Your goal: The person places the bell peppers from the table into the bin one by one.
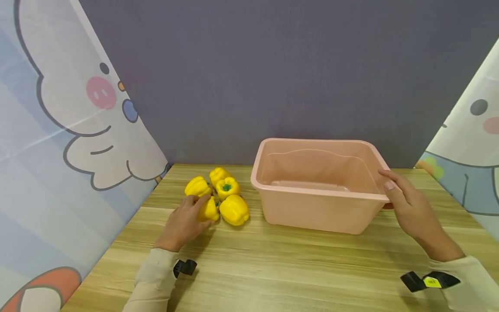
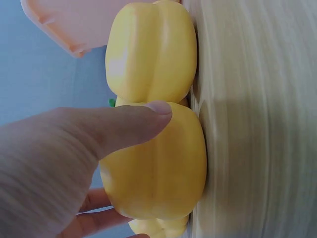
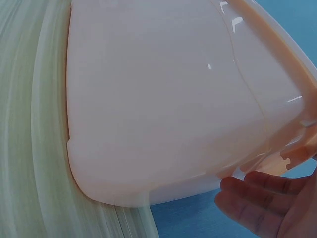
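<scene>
My left hand (image 1: 186, 222) grips the nearest-left yellow bell pepper (image 1: 209, 209) on the table. In the left wrist view the thumb lies across this pepper (image 2: 163, 171), while the other fingers reach round its far side. Another yellow bell pepper (image 2: 151, 52) stands right beside it. At the right, my right hand (image 1: 411, 208) holds the right rim of a pink plastic bin (image 1: 312, 210), thumb on top and fingers beneath. The right wrist view shows those fingers under the rim at the bin's wall (image 3: 148, 99).
More yellow bell peppers cluster at the left: one lying on its side (image 1: 234, 210), one with its green stem up (image 1: 228, 188), others behind. The wood-grain table (image 1: 273, 268) ends at a dark grey backdrop (image 1: 273, 78). Cartoon-printed sheets (image 1: 78, 143) flank both sides.
</scene>
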